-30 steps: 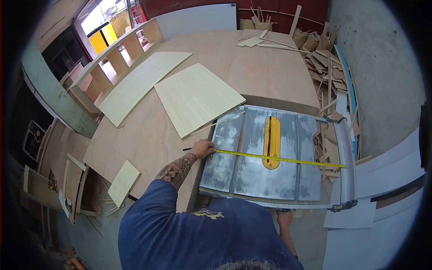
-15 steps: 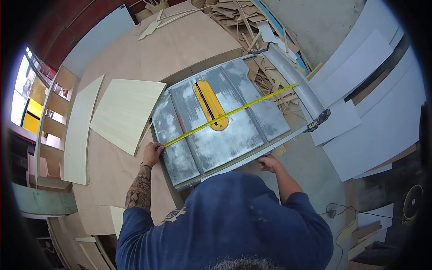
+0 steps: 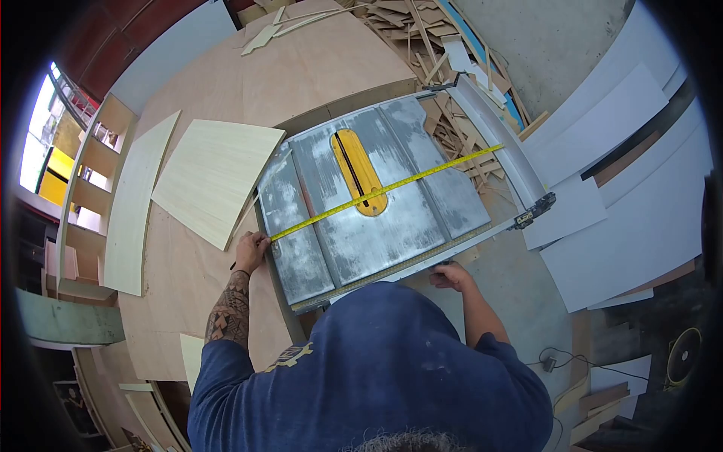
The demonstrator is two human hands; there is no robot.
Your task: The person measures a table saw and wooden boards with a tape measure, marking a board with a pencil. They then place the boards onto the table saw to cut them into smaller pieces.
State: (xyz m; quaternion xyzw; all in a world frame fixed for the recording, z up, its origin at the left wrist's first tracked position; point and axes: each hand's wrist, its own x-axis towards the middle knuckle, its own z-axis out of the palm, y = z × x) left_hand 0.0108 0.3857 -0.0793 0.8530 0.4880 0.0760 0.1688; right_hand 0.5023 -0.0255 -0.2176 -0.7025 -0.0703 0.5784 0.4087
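Observation:
A yellow tape measure (image 3: 410,179) is stretched diagonally over the grey metal saw table (image 3: 392,245), across its yellow slotted insert (image 3: 357,172), to the fence rail (image 3: 501,139) on the right. At the table's left edge, my left hand (image 3: 251,251) is closed on the near end of the tape; a thin dark object sticks out beside it. My right hand (image 3: 450,276) is at the front rail (image 3: 422,264), fingers curled at its underside. Whatever those fingers hold, if anything, is hidden.
Pale wood panels (image 3: 218,181) lie on the large plywood surface (image 3: 301,68) at left. Wood offcuts (image 3: 407,22) are piled behind the table. White sheets (image 3: 625,218) lie at right. A cable and plug (image 3: 549,364) are on the floor at lower right.
The view has shifted slightly. The thin dark object by my left hand now shows. My left hand still pinches the tape, and my right hand stays by the front rail.

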